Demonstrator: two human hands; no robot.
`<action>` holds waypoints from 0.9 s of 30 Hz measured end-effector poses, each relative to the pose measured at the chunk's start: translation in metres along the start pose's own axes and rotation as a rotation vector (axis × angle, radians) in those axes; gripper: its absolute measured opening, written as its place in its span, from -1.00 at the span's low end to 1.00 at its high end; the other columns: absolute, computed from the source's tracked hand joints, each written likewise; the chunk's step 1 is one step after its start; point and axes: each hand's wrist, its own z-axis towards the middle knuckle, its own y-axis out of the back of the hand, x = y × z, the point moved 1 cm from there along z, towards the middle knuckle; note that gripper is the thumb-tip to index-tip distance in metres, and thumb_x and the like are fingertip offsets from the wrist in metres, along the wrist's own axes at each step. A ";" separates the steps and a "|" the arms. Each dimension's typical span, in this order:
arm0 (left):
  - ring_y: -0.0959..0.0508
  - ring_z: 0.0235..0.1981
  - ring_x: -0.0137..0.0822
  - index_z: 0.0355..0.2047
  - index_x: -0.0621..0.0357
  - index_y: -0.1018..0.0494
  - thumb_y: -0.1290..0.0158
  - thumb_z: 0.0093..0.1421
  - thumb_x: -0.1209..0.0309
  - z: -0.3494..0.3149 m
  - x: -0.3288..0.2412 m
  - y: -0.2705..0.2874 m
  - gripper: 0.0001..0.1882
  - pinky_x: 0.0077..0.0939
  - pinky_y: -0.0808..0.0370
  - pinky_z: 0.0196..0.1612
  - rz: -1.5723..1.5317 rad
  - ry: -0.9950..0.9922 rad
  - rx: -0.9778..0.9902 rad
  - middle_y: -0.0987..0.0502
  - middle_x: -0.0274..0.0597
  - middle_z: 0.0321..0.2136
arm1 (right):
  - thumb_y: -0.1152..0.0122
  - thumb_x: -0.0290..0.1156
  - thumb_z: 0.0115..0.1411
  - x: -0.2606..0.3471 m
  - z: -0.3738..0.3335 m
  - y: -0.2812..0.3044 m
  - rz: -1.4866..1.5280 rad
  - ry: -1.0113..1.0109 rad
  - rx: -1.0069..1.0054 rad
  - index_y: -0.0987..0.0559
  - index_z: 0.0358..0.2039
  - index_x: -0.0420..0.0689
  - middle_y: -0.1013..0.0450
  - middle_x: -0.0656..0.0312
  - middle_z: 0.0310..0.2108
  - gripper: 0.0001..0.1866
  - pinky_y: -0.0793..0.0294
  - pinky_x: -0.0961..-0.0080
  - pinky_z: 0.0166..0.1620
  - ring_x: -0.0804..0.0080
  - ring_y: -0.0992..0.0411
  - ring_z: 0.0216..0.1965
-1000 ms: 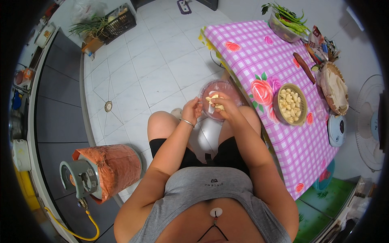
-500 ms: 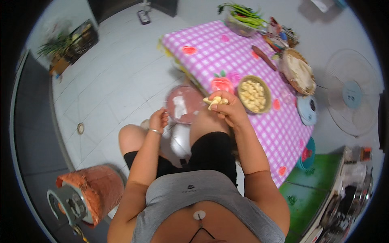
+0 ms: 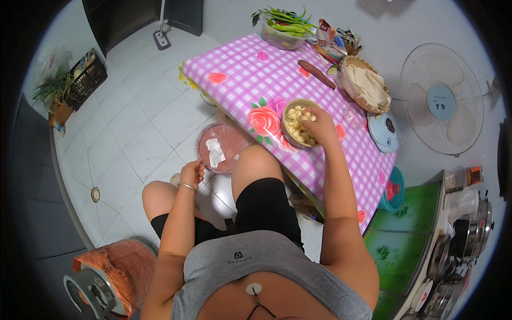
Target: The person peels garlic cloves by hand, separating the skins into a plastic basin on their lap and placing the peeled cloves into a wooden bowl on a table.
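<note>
My right hand [image 3: 320,126] reaches over a round olive-coloured basket [image 3: 288,133] of pale peeled garlic cloves [image 3: 296,126] on the table. Its fingers are curled down among the cloves, and the fingertips are partly hidden. Between my knees and the table stands a round, see-through pinkish bin [image 3: 234,140] with white scraps of paper inside. Beside the bin's near-left rim is my left hand [image 3: 191,174], fingers curled closed. Whatever those fingers hold, if anything, is too small to make out.
The table has a pink checked cloth [image 3: 229,101]. On it are a tub of green peppers [image 3: 285,36], a long brown root [image 3: 317,74], a cloth-lined basket [image 3: 368,88] and a light blue lid [image 3: 384,132]. A fan [image 3: 440,102] stands behind; an orange-covered gas cylinder [image 3: 117,272] is at lower left.
My right hand has gone from above my knee, where it held several cloves, to the basket. My left hand stays by the bin's rim. The whole view has shifted slightly.
</note>
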 end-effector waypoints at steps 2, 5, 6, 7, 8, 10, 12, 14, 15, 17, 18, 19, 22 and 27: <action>-0.36 -0.68 -0.51 -0.39 0.16 -0.43 -0.02 0.16 0.25 0.000 0.001 0.000 -0.78 -0.68 -0.25 -0.67 0.016 0.007 0.000 -0.43 -0.34 -0.63 | -0.27 -0.42 -0.14 0.000 0.003 -0.004 -0.047 0.118 0.010 -0.55 -0.22 -0.17 -0.48 0.02 -0.23 -0.62 -0.43 0.43 -0.15 0.19 -0.46 -0.22; -0.36 -0.68 -0.51 -0.39 0.15 -0.43 -0.02 0.16 0.26 -0.001 0.001 0.002 -0.79 -0.66 -0.26 -0.66 0.029 0.025 -0.024 -0.44 -0.34 -0.63 | -0.18 -0.48 -0.07 -0.007 0.007 -0.004 0.024 0.219 0.019 -0.52 -0.11 -0.16 -0.48 0.06 -0.23 -0.58 -0.44 0.42 -0.16 0.23 -0.46 -0.18; -0.36 -0.68 -0.51 -0.39 0.15 -0.43 -0.02 0.16 0.26 -0.001 0.001 0.002 -0.79 -0.66 -0.26 -0.66 0.037 0.026 -0.036 -0.44 -0.34 -0.63 | -0.16 -0.50 -0.06 -0.010 0.006 -0.001 0.143 0.081 0.056 -0.52 -0.10 -0.17 -0.48 0.07 -0.23 -0.59 -0.45 0.42 -0.17 0.23 -0.46 -0.17; -0.36 -0.68 -0.51 -0.39 0.15 -0.43 -0.02 0.16 0.26 -0.002 0.001 0.003 -0.80 -0.66 -0.26 -0.65 0.042 0.027 -0.050 -0.44 -0.34 -0.63 | -0.15 -0.52 -0.05 -0.009 0.003 0.003 0.261 -0.056 0.095 -0.51 -0.10 -0.17 -0.49 0.08 -0.23 -0.59 -0.45 0.41 -0.17 0.23 -0.46 -0.16; -0.36 -0.68 -0.51 -0.39 0.15 -0.43 -0.02 0.16 0.26 -0.003 0.001 0.003 -0.80 -0.66 -0.26 -0.65 0.043 0.023 -0.046 -0.44 -0.34 -0.63 | -0.13 -0.53 -0.04 -0.007 0.002 0.009 0.204 -0.110 0.111 -0.51 -0.10 -0.18 -0.48 0.08 -0.23 -0.59 -0.46 0.40 -0.17 0.24 -0.46 -0.15; -0.35 -0.68 -0.50 -0.39 0.14 -0.43 -0.02 0.16 0.27 -0.003 0.001 0.004 -0.80 -0.67 -0.25 -0.65 0.045 0.014 -0.036 -0.44 -0.34 -0.63 | -0.10 -0.54 -0.02 -0.007 -0.001 0.025 0.089 -0.216 0.141 -0.50 -0.10 -0.20 -0.48 0.09 -0.23 -0.61 -0.47 0.38 -0.19 0.25 -0.46 -0.13; -0.35 -0.68 -0.50 -0.39 0.15 -0.43 -0.02 0.16 0.27 0.000 0.005 0.006 -0.80 -0.67 -0.25 -0.66 0.041 0.011 -0.028 -0.44 -0.33 -0.63 | -0.17 -0.54 -0.08 -0.005 -0.006 0.033 0.041 -0.244 0.194 -0.48 -0.11 -0.22 -0.48 0.07 -0.30 -0.57 -0.46 0.46 -0.30 0.34 -0.45 -0.30; -0.35 -0.69 -0.51 -0.40 0.15 -0.43 -0.01 0.15 0.29 0.001 0.005 0.003 -0.82 -0.66 -0.25 -0.67 0.040 0.011 -0.017 -0.43 -0.33 -0.63 | -0.22 -0.53 -0.13 -0.005 -0.011 0.035 -0.134 -0.143 0.220 -0.46 -0.11 -0.23 -0.47 0.03 -0.32 -0.53 -0.45 0.46 -0.32 0.33 -0.45 -0.35; -0.35 -0.69 -0.51 -0.42 0.15 -0.42 -0.01 0.14 0.31 0.001 0.005 0.003 -0.83 -0.66 -0.25 -0.67 0.038 0.011 -0.013 -0.43 -0.34 -0.63 | -0.24 -0.52 -0.15 -0.007 -0.013 0.032 -0.284 -0.026 0.222 -0.44 -0.11 -0.23 -0.47 0.01 -0.31 -0.51 -0.45 0.42 -0.28 0.26 -0.46 -0.31; -0.35 -0.69 -0.51 -0.43 0.15 -0.42 -0.01 0.13 0.33 0.000 0.005 0.000 -0.85 -0.65 -0.24 -0.68 0.036 0.014 -0.011 -0.42 -0.33 -0.63 | -0.28 -0.51 -0.20 -0.008 -0.012 0.027 -0.421 0.077 0.264 -0.42 -0.11 -0.22 -0.46 -0.03 -0.28 -0.46 -0.43 0.36 -0.20 0.14 -0.44 -0.24; -0.35 -0.69 -0.51 -0.43 0.16 -0.42 -0.01 0.13 0.33 -0.001 0.005 -0.002 -0.85 -0.65 -0.24 -0.68 0.034 0.017 -0.013 -0.42 -0.33 -0.63 | -0.31 -0.49 -0.23 -0.007 -0.008 0.025 -0.408 0.064 0.307 -0.40 -0.11 -0.21 -0.45 -0.05 -0.26 -0.43 -0.41 0.34 -0.16 0.08 -0.43 -0.20; -0.35 -0.69 -0.51 -0.42 0.16 -0.43 -0.01 0.13 0.33 -0.001 0.005 -0.002 -0.85 -0.65 -0.24 -0.68 0.033 0.020 -0.015 -0.42 -0.32 -0.63 | -0.33 -0.48 -0.25 -0.006 -0.006 0.022 -0.394 0.051 0.349 -0.39 -0.10 -0.20 -0.44 -0.07 -0.25 -0.41 -0.40 0.32 -0.12 0.03 -0.42 -0.17; -0.35 -0.68 -0.49 -0.38 0.18 -0.42 0.01 0.15 0.32 -0.002 0.005 -0.004 -0.82 -0.66 -0.24 -0.67 0.060 0.018 -0.008 -0.44 -0.31 -0.62 | -0.39 -0.42 -0.29 -0.011 -0.002 0.017 -0.474 0.125 0.278 -0.34 -0.08 -0.25 -0.42 -0.11 -0.21 -0.32 -0.41 0.30 -0.10 -0.01 -0.40 -0.14; -0.35 -0.68 -0.49 -0.38 0.17 -0.42 0.02 0.15 0.33 -0.003 0.005 -0.002 -0.83 -0.66 -0.25 -0.67 0.059 0.017 -0.007 -0.44 -0.31 -0.61 | -0.47 -0.33 -0.36 -0.010 0.000 0.008 -0.613 0.090 0.227 -0.34 -0.13 -0.33 -0.37 -0.18 -0.14 -0.25 -0.38 0.25 -0.02 -0.06 -0.35 -0.07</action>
